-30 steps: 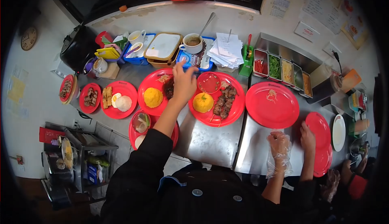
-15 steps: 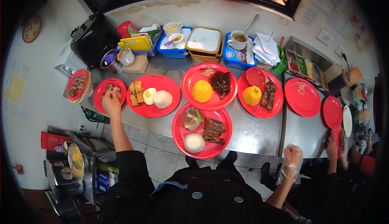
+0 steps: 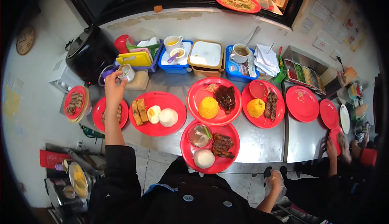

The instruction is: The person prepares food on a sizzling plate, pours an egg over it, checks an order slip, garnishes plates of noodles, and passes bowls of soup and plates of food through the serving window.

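Note:
My left hand is bare and reaches to the back left of the counter. Its fingers are pinched at a white cup, beside a purple utensil; what they grip is hidden. Below that forearm lies a red plate with grilled meat, partly covered by the arm. To its right, a red oval plate bears fried rolls, an egg and white rice. My right hand, in a clear plastic glove, hangs low in front of the counter with its fingers curled and nothing visible in them.
More filled red plates stand along the steel counter. Blue tubs, a lidded container and a topping rack line the wall. At right, a co-worker's hands are at a red plate.
My left hand has gone from the meat on the small red plate up to the white cup. My right hand has shifted lower and left. The view has tilted slightly.

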### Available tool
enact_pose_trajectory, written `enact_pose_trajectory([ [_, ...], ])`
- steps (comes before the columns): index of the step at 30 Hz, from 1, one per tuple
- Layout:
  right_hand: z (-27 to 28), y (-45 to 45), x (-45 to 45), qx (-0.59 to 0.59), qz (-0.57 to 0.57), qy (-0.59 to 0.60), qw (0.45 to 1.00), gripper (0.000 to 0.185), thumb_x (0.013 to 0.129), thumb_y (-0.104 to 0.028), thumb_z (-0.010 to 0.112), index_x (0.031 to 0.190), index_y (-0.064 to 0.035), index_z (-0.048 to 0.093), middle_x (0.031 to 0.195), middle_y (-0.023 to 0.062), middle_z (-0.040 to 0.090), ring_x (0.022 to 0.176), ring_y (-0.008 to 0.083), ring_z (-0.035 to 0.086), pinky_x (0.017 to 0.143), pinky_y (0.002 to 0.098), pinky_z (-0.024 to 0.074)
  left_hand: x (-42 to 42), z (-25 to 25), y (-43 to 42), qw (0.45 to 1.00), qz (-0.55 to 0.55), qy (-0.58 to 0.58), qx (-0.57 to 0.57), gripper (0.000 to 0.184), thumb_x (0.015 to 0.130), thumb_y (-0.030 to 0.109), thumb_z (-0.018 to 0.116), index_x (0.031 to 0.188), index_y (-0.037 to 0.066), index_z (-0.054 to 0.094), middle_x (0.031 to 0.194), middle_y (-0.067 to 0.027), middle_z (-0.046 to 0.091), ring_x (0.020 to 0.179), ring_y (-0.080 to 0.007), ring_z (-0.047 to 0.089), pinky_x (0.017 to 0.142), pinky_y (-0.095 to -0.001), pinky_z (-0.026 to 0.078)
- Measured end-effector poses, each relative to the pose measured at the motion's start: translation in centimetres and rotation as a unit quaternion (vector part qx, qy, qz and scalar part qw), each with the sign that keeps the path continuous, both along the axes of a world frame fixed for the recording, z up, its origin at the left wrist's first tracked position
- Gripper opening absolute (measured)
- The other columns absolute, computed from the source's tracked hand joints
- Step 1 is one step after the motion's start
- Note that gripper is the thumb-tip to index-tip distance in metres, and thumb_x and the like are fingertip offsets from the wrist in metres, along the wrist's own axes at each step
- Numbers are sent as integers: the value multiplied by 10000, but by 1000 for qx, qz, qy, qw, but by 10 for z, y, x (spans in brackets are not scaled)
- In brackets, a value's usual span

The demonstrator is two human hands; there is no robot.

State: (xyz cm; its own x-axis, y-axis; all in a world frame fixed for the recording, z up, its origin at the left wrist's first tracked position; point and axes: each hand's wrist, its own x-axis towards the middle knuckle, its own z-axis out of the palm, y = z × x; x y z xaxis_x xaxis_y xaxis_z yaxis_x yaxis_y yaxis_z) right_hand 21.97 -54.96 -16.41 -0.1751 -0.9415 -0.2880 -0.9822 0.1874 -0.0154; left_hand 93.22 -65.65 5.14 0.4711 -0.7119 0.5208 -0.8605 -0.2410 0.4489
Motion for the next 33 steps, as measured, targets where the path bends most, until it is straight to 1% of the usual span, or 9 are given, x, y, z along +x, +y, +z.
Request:
enact_pose_trajectory([
  [3,85,-69,60,50,-92,-32,994,434,726,-347,633,1016,-25,594,1041,203,582,977,353,552,825,425,448,0,3,-32,993,-103,51,-2,316,745,72,648,1051,91,569,1002,-89,528,841,-191,557,636,-280,457],
  [5,84,-122,94,-337,17,-132,932,666,740,-406,628,1259,-36,436,1110,218,556,1036,348,522,871,417,413,4,2,-50,987,-150,61,-12,319,747,69,645,1055,91,566,1004,-86,528,840,-192,559,636,-278,459],
  [8,204,-224,219,-134,-43,-134,981,763,653,-520,675,1141,20,444,1058,247,563,1021,364,537,817,439,427,9,13,-52,976,-202,86,6,327,751,65,640,1066,83,555,1025,-74,513,857,-192,551,663,-282,469],
  [20,152,-334,241,-13,27,-173,984,697,483,-493,771,865,53,566,769,192,611,792,293,608,677,352,462,96,29,3,985,-116,123,29,272,846,69,549,1116,51,520,1121,-66,482,944,-173,524,749,-283,470],
  [21,141,-336,242,-151,45,-132,979,390,489,-384,779,584,-36,632,626,124,623,606,254,605,581,349,476,96,28,6,988,-99,113,33,273,851,75,549,1121,55,516,1127,-66,482,943,-171,525,753,-284,469],
  [24,134,-341,229,-154,52,-90,983,363,471,-388,784,541,-66,630,594,112,613,568,254,591,562,355,468,94,26,9,989,-97,112,19,274,855,89,550,1126,62,514,1130,-66,481,943,-172,525,752,-288,467],
  [28,135,-338,214,-144,53,-99,983,335,469,-389,780,559,-95,645,610,106,614,581,263,592,567,355,472,90,29,16,990,-84,109,22,275,852,94,556,1123,65,518,1136,-64,481,943,-171,526,749,-290,467],
  [29,117,-343,191,-266,239,-98,929,328,476,-374,779,556,-90,638,587,100,598,582,266,589,575,360,471,89,33,19,992,-73,100,25,280,849,97,562,1125,72,519,1136,-63,482,944,-169,525,747,-289,466],
  [33,171,-327,235,-185,76,-63,978,500,518,-366,789,799,-6,584,764,162,594,733,295,589,644,389,475,129,37,33,994,-63,84,-30,302,824,86,586,1121,87,531,1126,-60,489,955,-167,521,750,-286,464],
])
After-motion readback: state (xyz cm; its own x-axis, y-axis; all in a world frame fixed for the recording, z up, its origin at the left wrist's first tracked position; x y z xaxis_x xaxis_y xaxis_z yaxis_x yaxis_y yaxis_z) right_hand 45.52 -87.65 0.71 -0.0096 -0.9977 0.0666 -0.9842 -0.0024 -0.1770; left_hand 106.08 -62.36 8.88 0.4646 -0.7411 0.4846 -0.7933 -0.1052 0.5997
